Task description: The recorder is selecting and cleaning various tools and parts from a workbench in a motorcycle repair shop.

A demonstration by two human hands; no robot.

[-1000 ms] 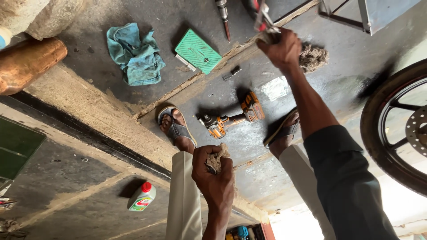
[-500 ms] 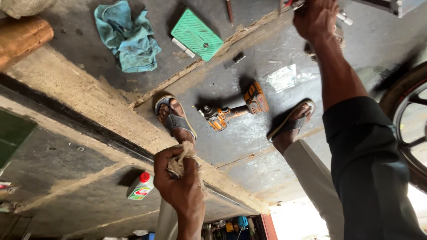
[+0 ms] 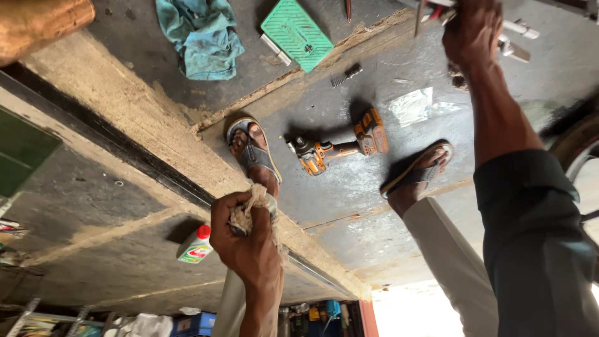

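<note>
My left hand (image 3: 248,244) is closed around a wad of pale, frayed cotton waste (image 3: 244,211), held above my left sandalled foot (image 3: 253,151). My right hand (image 3: 471,32), on a dark-sleeved arm, reaches to the top edge of the view. It grips a bundle of metal tools (image 3: 511,39), among them red-handled pliers (image 3: 429,9). An orange and black cordless driver (image 3: 339,147) lies on the dark concrete floor between my feet. My right sandalled foot (image 3: 417,175) stands beside it.
A green plastic case (image 3: 296,31) and a teal cloth (image 3: 203,39) lie on a raised slab. A white and green bottle with a red cap (image 3: 196,244) stands at lower left. A crumpled clear bag (image 3: 412,106), a small spring (image 3: 345,73) and a wheel rim (image 3: 577,146) are nearby.
My right hand has moved further right and up with the tools. My left hand with the wad has shifted left. The whole view has swung, and the floor items sit lower.
</note>
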